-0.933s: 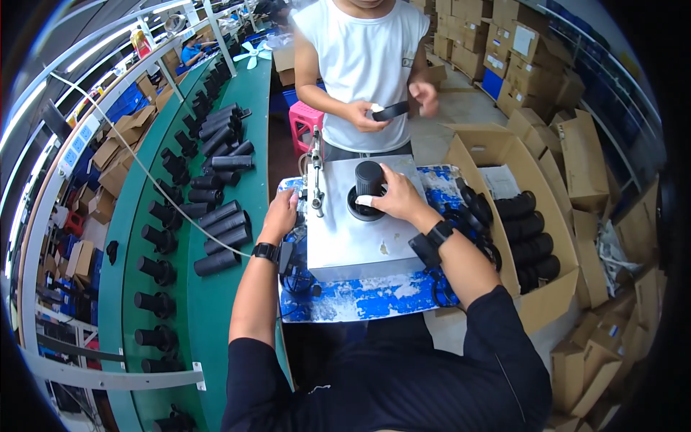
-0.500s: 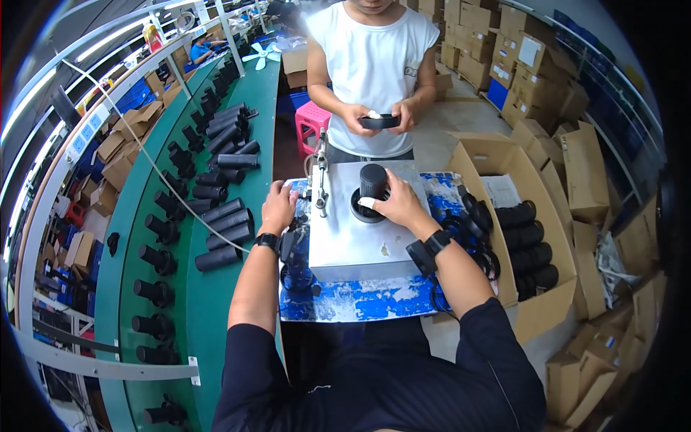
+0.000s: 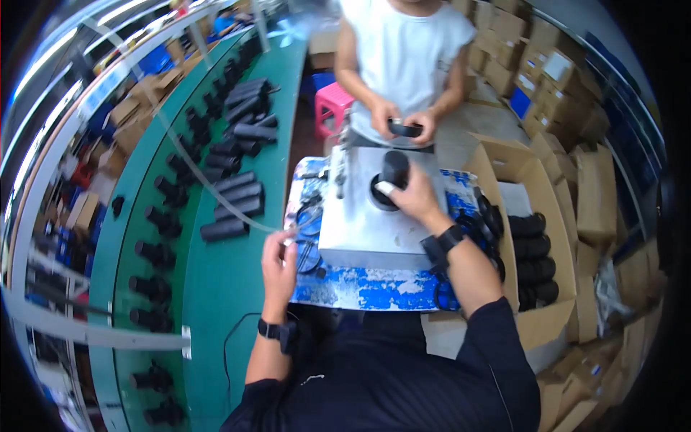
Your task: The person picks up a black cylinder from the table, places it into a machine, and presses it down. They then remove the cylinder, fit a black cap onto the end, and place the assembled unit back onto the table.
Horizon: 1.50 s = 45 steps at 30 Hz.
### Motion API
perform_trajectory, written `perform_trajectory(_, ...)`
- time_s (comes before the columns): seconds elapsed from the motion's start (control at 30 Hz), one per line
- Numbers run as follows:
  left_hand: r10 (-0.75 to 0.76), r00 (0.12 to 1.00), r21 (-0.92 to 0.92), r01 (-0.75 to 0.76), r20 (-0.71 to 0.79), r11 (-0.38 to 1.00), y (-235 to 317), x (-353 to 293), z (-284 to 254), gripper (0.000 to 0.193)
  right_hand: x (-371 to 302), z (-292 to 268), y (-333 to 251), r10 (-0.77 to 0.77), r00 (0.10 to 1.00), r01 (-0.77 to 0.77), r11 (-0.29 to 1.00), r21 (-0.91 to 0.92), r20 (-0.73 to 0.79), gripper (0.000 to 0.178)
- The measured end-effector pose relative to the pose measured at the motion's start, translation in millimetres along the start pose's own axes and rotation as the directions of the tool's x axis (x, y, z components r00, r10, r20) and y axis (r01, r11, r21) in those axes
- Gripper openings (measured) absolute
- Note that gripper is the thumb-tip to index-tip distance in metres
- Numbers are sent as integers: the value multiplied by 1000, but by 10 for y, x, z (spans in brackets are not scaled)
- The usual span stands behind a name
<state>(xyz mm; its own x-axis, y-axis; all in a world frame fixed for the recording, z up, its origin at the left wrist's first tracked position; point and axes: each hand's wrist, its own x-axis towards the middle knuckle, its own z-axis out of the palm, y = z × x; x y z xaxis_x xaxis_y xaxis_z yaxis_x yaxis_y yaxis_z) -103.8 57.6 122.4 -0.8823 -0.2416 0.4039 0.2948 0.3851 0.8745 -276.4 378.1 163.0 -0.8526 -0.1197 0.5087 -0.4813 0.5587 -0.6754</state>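
Note:
My right hand [image 3: 415, 193], a white cover on its thumb, is closed around a black cylindrical part [image 3: 395, 167]. The part stands upright in a dark round ring [image 3: 381, 198] on a silver metal box [image 3: 360, 234]. Just off the left edge of the blue, worn tabletop [image 3: 374, 288], my left hand [image 3: 278, 263] is raised with its fingers bent and apart; they are somewhat blurred, and no held thing shows. A pale hose [image 3: 237, 211] runs up to its fingertips, but I cannot tell whether they touch.
Black tubes [image 3: 241, 209] and upright black parts [image 3: 155, 252] line the green conveyor [image 3: 205, 295] at left. A metal clamp fixture [image 3: 340, 173] stands at the box's left. Across from me, a person [image 3: 403, 65] holds a black ring [image 3: 404, 128]. An open carton [image 3: 536, 317] with black parts stands right.
My left hand has drawn back toward me from beside the metal box. My right hand still grips the black cylindrical part. The whole view has shifted and blurred.

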Motion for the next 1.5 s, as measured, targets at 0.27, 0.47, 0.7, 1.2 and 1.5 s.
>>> perform_trajectory(0.27,-26,1000,-102,25,-11,995,504,-958,-807,31,-188,-807,-1962,-371,922,377,791,482,-112,55)
perform_trajectory(0.47,23,993,-58,-29,-114,998,796,-1056,-716,55,-1461,866,-1880,-569,690,445,821,358,447,71)
perform_trajectory(0.7,24,668,407,423,-743,810,637,-1879,-1974,45,-1781,1292,-1656,-414,656,63,864,500,632,51)
perform_trajectory(1.2,91,698,692,671,-711,267,-1226,-1377,-4996,69,-2400,1634,-279,-5,708,-505,695,512,706,17)
perform_trajectory(1.5,165,723,706,555,-671,439,-1240,-1392,-4974,62,-2360,1644,-243,57,696,-564,660,496,716,14)
